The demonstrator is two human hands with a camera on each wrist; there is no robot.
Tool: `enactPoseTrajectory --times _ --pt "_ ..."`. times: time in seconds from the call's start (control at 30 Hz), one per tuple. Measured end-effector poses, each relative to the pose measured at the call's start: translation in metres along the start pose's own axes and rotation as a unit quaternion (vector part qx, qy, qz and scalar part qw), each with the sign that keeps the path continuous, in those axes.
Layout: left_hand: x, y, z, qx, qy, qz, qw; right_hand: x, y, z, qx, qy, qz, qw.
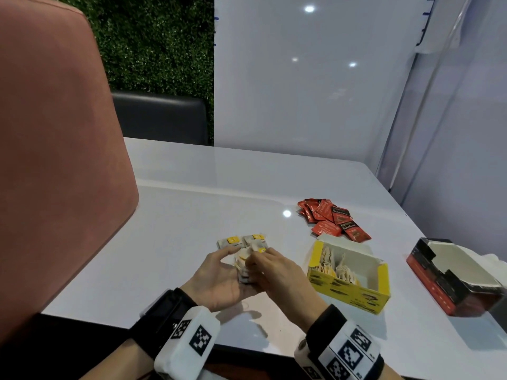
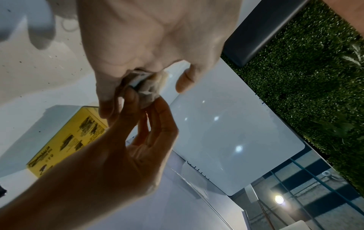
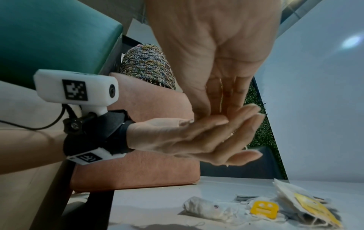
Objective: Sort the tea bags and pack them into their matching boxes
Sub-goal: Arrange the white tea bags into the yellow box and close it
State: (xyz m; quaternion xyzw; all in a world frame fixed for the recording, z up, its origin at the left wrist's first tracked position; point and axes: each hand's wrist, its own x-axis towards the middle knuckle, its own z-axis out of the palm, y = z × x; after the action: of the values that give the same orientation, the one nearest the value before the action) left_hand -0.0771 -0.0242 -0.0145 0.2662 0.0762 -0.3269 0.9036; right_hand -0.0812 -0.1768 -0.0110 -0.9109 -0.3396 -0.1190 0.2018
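A small stack of white tea bags with yellow tags (image 1: 243, 266) sits between both hands just above the white table (image 1: 192, 215). My left hand (image 1: 219, 278) cradles it from below, fingers and thumb curled round it. My right hand (image 1: 274, 272) pinches the top of the stack from the right. The left wrist view shows the stack (image 2: 146, 87) wedged in my left hand (image 2: 141, 46), with the fingers of my right hand (image 2: 122, 147) on it. More yellow-tag bags (image 1: 241, 241) lie loose beyond the hands. The open yellow box (image 1: 354, 294) holds several bags.
A pile of red sachets (image 1: 332, 218) lies behind the yellow box. An open red and black box (image 1: 452, 281) stands at the right edge of the table. A pink chair back (image 1: 55, 160) rises close on the left. Loose bags (image 3: 263, 208) lie under the hands.
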Motion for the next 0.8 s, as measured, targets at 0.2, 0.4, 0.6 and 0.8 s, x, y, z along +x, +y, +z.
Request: enactPoseTrajectory --times 0.2,0.4,0.6,0.8 --pt "0.005 0.003 0.001 0.038 -0.014 0.013 0.999 -0.004 0.0 -0.006 0.116 0.021 0.03 0.993" --pt "0.014 -0.001 -0.006 0.056 -0.027 0.015 0.998 -0.009 0.005 -0.007 0.161 0.041 0.031 0.986" --pt "0.015 -0.001 -0.008 0.199 -0.035 0.027 0.979 0.003 0.023 -0.033 0.205 0.045 0.077 0.975" --pt "0.023 -0.005 0.008 0.553 -0.054 -0.002 0.832 -0.003 0.034 -0.045 0.143 -0.154 0.073 0.975"
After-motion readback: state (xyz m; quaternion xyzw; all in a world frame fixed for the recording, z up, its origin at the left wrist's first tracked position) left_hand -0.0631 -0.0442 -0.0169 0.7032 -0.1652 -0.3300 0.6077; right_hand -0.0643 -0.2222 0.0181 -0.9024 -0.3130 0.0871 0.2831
